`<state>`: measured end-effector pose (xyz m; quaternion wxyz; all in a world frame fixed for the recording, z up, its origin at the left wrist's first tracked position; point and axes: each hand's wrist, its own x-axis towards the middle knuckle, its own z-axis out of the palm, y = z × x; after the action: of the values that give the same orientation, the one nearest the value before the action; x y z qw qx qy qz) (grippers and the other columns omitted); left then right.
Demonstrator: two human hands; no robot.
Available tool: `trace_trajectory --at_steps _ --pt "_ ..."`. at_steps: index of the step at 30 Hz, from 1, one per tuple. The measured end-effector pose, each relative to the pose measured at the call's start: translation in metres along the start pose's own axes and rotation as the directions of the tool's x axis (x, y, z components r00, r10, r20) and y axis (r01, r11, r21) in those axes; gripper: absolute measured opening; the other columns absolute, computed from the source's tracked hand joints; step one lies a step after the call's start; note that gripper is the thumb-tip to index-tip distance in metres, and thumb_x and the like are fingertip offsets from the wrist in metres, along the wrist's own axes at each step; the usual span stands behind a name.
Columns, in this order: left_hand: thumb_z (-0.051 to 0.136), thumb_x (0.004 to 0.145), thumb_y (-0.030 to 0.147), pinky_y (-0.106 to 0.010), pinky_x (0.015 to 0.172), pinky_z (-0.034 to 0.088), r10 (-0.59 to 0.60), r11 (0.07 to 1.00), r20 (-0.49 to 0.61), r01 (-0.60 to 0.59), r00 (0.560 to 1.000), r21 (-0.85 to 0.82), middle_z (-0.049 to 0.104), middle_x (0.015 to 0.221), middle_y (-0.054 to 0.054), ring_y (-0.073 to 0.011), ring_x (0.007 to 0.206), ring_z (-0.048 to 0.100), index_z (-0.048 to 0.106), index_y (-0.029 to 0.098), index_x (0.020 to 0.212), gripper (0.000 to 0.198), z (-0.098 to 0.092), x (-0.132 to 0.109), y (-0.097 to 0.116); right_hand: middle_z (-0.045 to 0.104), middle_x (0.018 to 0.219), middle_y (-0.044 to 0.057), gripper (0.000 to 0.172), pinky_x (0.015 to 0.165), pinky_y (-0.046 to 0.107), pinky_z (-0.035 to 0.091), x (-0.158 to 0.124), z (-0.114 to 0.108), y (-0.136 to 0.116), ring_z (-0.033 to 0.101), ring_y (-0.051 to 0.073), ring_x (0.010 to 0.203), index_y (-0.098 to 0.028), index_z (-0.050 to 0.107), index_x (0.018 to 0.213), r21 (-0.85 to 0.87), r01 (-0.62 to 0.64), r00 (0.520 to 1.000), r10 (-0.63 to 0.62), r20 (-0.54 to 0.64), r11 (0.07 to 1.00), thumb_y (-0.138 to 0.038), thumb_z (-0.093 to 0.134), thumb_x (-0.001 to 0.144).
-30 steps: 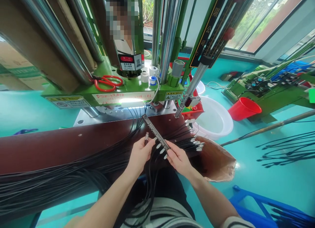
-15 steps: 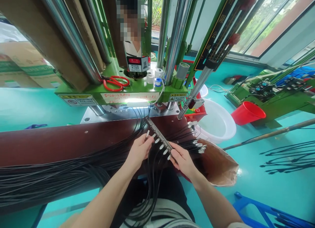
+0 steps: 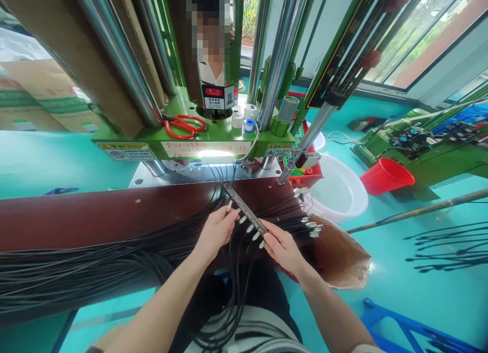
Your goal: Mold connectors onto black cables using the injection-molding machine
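Both our hands are closed: our right hand point(image 3: 282, 245) grips the near end of a slim metal bar point(image 3: 244, 206) slanting above the brown counter point(image 3: 95, 216), and our left hand point(image 3: 218, 230) pinches a silver connector point(image 3: 229, 205) beside it. We see more connectors point(image 3: 250, 228) along the bar, black cables point(image 3: 237, 266) drooping toward our lap. Red-handled scissors point(image 3: 180, 137) lie on the green press point(image 3: 152, 132).

Bare hands point(image 3: 214, 230) point(image 3: 284, 245), striped pale shirt point(image 3: 263, 320), dark trousers point(image 3: 267, 292)
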<state>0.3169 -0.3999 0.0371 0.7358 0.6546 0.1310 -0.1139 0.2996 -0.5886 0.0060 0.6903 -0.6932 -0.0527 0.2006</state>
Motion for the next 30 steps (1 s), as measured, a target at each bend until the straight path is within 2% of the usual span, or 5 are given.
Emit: trace_trajectory --at_steps 4,7,14,22,30 --pt "0.040 0.080 0.048 -0.016 0.035 0.021 0.095 0.988 -0.042 -0.089 0.995 0.125 0.031 0.050 0.008 -0.0046 0.039 0.027 0.046 0.018 0.073 0.031 -0.009 0.001 -0.004 0.045 0.066 -0.001 0.046 0.041 0.016 0.027 0.000 0.001 -0.007 0.034 0.004 0.048 -0.021 0.054 0.117 0.111 -0.084 0.995 0.089 -0.037 0.990 -0.045 0.056 0.078" --pt "0.037 0.081 0.049 -0.017 0.035 0.016 0.097 0.982 -0.043 -0.089 0.994 0.167 0.027 0.052 0.007 -0.0046 0.040 0.021 0.042 0.018 0.068 0.034 -0.014 0.003 -0.008 0.044 0.062 -0.002 0.049 0.037 0.016 0.022 -0.001 0.002 -0.012 0.032 0.004 0.045 -0.018 0.054 0.117 0.091 -0.059 0.998 0.061 -0.021 0.994 -0.046 0.056 0.077" --pt "0.043 0.080 0.044 -0.019 0.044 0.024 0.253 0.935 -0.028 -0.237 0.967 0.265 0.033 0.055 0.005 -0.0072 0.049 0.029 0.035 0.018 0.061 0.033 -0.015 0.004 -0.012 0.048 0.070 0.001 0.049 0.038 0.016 0.021 -0.001 0.001 -0.009 0.029 0.003 0.046 -0.020 0.054 0.119 0.069 -0.115 0.993 0.115 0.004 0.991 -0.047 0.056 0.077" --pt "0.046 0.077 0.047 -0.016 0.039 0.016 0.020 0.996 0.009 -0.021 1.000 0.088 0.027 0.055 0.007 -0.0049 0.045 0.020 0.031 0.019 0.063 0.034 -0.017 0.004 -0.008 0.043 0.063 -0.001 0.051 0.038 0.017 0.019 0.001 -0.001 -0.005 0.028 0.004 0.045 -0.019 0.052 0.121 0.069 -0.102 0.995 0.100 0.026 0.992 -0.046 0.055 0.079" --pt "0.044 0.078 0.047 -0.016 0.039 0.015 0.064 0.987 0.011 -0.065 0.998 0.149 0.028 0.054 0.007 -0.0044 0.044 0.020 0.030 0.019 0.062 0.035 -0.019 0.003 -0.009 0.043 0.065 -0.001 0.047 0.041 0.018 0.020 0.000 0.000 -0.006 0.029 0.004 0.047 -0.021 0.053 0.120 0.037 -0.107 0.994 0.106 0.015 0.994 -0.045 0.054 0.080"
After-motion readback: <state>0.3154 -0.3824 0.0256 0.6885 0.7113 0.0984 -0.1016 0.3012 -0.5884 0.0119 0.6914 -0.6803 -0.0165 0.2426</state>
